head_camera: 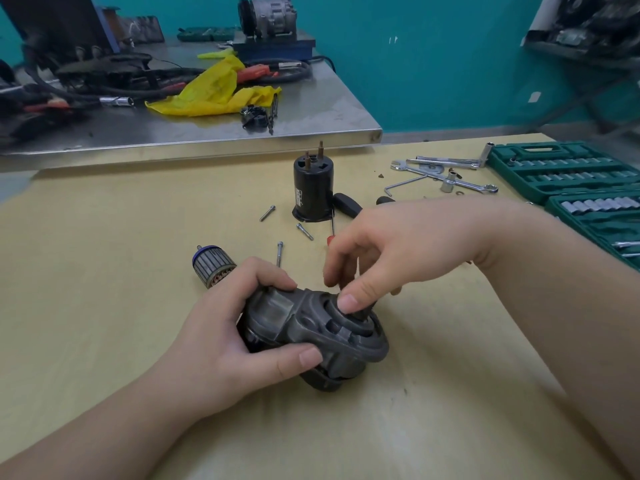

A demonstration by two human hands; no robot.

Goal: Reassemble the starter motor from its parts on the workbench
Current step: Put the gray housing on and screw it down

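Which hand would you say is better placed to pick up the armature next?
Probably the right hand: it only fingers the top of the housing, while the left hand grips and steadies it, though the armature lies on the left.

hands 2: left hand (221,341), right hand (391,251) | grey housing (311,327) 1, betw. fingers of both | armature (213,266) 1, just beyond left fingers | loose bolts 3: (267,213), (304,232), (279,253), beyond fingers | black cyl. casing (312,188) 1 | socket cases 2: (561,171), (602,223)
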